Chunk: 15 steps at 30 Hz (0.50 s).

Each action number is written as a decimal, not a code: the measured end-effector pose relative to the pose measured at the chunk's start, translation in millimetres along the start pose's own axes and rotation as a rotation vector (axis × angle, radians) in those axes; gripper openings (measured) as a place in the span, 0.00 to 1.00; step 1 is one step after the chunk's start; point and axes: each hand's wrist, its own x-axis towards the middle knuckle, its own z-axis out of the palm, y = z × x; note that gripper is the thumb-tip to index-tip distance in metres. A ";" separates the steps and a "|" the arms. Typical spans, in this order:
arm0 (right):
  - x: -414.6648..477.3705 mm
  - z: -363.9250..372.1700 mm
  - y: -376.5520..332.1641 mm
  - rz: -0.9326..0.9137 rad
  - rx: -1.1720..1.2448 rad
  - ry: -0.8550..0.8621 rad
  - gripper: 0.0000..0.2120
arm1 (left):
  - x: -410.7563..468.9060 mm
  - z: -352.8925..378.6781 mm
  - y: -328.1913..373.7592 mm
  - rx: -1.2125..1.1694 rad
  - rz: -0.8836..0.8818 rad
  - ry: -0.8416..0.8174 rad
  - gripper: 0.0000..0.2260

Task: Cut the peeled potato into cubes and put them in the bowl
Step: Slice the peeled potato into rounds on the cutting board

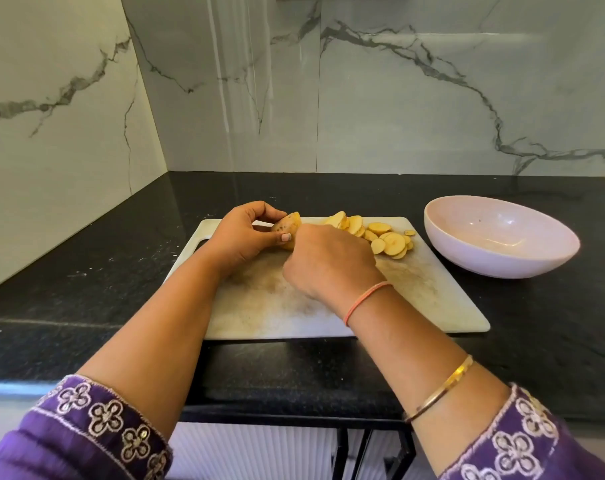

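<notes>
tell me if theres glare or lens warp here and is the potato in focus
Head view: wide-angle stretch at the edges, so the sleeves loom and the bowl looks skewed; pale glare streaks run down the marble wall; light is even, shadows faint; the potato in the left hand and the slices look sharp.

black counter (86,292), cutting board (432,292), bowl (502,251)

A single head-worn camera is looking forward and down at the dark surface (86,271), sitting close above its near edge. It is facing the far marble wall (398,98), the side wall (51,133) closing in at left, the cutting board (432,299) lying mid-frame, near the lens.
</notes>
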 end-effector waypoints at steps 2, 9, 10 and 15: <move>6.6 -9.2 -0.2 0.001 0.017 -0.034 0.02 | 0.4 -1.9 3.3 -0.003 0.015 0.005 0.11; 13.0 -29.6 5.9 0.026 0.138 -0.199 0.03 | -4.8 -1.0 2.9 0.024 0.057 -0.024 0.11; 14.1 -31.8 6.9 0.032 0.152 -0.212 0.03 | -5.1 -0.9 2.7 0.025 0.061 -0.031 0.11; 26.4 -35.5 4.5 0.075 0.189 -0.270 0.03 | -5.6 -1.0 4.4 0.034 0.089 -0.045 0.10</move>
